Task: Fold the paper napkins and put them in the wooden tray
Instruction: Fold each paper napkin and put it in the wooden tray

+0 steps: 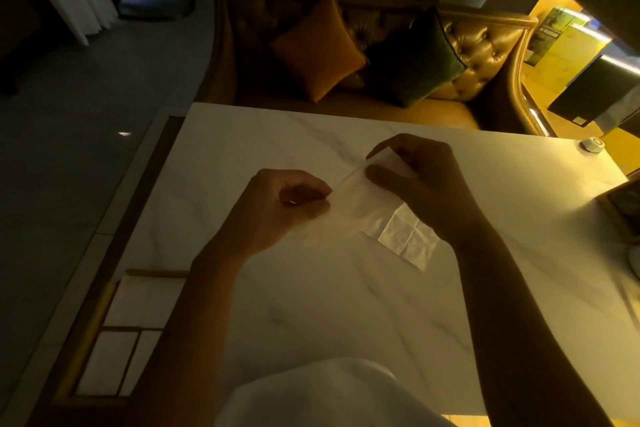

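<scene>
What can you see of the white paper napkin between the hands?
The thin white paper napkin is unfolded, with square crease lines on its lower right part. Its middle is blurred. The left hand pinches its left edge, the right hand its upper corner, over the white marble table. Whether it touches the table is unclear.

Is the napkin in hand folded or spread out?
Mostly spread: the napkin stretches open between left hand and right hand, both pinching its upper edge.
</scene>
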